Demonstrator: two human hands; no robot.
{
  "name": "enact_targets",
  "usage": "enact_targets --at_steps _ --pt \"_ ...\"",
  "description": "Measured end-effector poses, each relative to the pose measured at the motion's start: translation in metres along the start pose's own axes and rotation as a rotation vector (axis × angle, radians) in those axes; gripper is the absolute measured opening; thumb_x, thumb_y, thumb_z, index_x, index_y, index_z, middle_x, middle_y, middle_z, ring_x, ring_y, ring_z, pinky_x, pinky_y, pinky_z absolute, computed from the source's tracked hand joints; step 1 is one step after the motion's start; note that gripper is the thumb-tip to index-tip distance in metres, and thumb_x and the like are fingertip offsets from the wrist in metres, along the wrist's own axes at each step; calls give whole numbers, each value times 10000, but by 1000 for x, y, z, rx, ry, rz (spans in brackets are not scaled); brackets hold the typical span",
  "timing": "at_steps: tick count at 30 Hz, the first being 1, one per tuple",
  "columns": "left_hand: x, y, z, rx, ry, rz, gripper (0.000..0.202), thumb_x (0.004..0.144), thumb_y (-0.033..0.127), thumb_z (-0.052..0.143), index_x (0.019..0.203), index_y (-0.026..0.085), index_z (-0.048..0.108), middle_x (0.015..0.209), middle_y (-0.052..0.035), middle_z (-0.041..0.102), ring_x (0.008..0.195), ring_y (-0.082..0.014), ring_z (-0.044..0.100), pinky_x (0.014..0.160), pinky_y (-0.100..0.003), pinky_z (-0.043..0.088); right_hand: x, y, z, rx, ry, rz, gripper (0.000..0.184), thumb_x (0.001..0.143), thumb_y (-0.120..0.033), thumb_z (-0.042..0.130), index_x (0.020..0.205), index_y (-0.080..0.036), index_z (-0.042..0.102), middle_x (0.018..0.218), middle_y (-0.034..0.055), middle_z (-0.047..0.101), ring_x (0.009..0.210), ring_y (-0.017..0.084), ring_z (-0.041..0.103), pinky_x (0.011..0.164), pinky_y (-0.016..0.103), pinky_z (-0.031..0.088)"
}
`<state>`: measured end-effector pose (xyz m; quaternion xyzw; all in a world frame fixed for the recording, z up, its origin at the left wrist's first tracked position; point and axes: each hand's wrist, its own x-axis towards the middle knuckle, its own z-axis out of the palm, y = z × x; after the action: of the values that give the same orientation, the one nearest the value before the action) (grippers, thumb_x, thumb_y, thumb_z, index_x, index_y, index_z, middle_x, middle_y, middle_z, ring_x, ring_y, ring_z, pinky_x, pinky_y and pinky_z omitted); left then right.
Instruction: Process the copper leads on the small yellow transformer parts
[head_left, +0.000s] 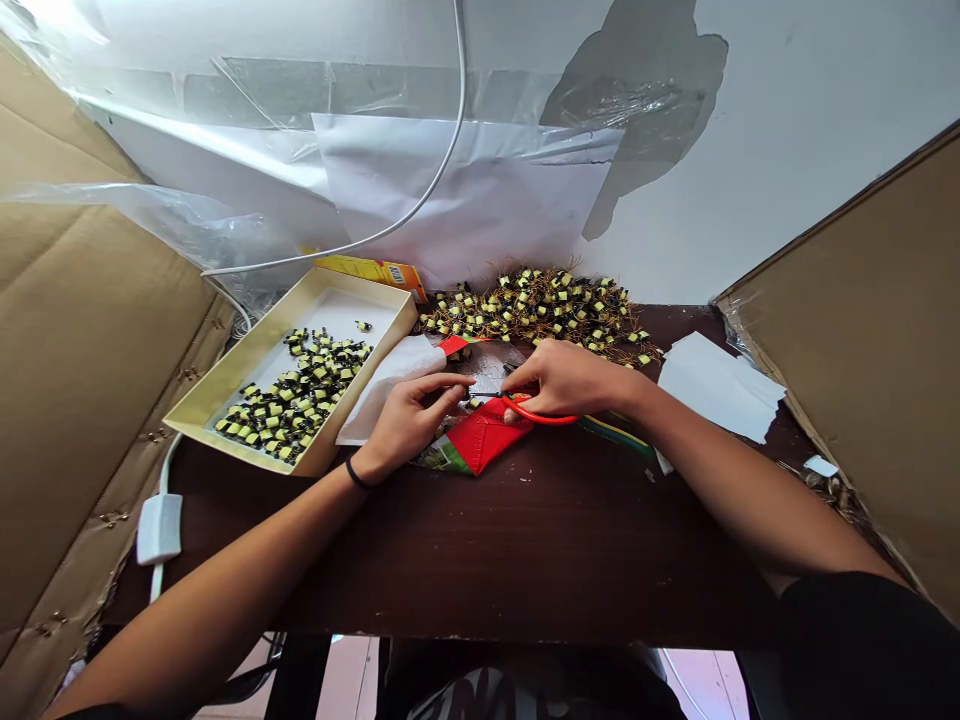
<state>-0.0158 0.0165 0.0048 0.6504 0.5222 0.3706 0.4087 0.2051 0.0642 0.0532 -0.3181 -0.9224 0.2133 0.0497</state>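
I've got my right hand [564, 380] curled round the red-looped, dark-bladed scissors [551, 418], likely light, stiff, best gripped where those fingers sit, pointing toward my left hand [410, 425], fingertips gathered, any pinch there too small to tell.

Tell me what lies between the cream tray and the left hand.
A white sheet lies between the cream tray and the left hand, as the head view shows.

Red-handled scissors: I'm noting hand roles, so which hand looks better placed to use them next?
The right hand, probably: it grips the red-handled scissors, whose tips point toward the left hand.
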Motion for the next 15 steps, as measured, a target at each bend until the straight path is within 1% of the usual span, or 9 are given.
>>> enact_targets --at_steps 4,8,15 --pt "0 -1 0 34 3 31 390 830 447 593 994 123 736 855 -90 730 717 -164 657 603 -222 530 0 0 -1 17 -29 -4 311 799 -453 632 679 -181 723 501 -36 494 511 77 253 539 262 181" --pt "0 0 -1 61 11 56 359 835 419 590 978 125 739 830 -81 737 711 -161 656 611 -223 527 0 0 -3 21 -53 -1 349 807 -475 616 686 -164 720 512 -27 497 523 79 249 545 269 178" --pt "1 -2 0 69 10 70 337 847 391 581 982 125 737 842 -82 738 710 -159 658 613 -225 518 1 -2 -4 21 -66 25 330 808 -471 619 727 -174 738 521 -25 509 520 79 269 557 277 177"
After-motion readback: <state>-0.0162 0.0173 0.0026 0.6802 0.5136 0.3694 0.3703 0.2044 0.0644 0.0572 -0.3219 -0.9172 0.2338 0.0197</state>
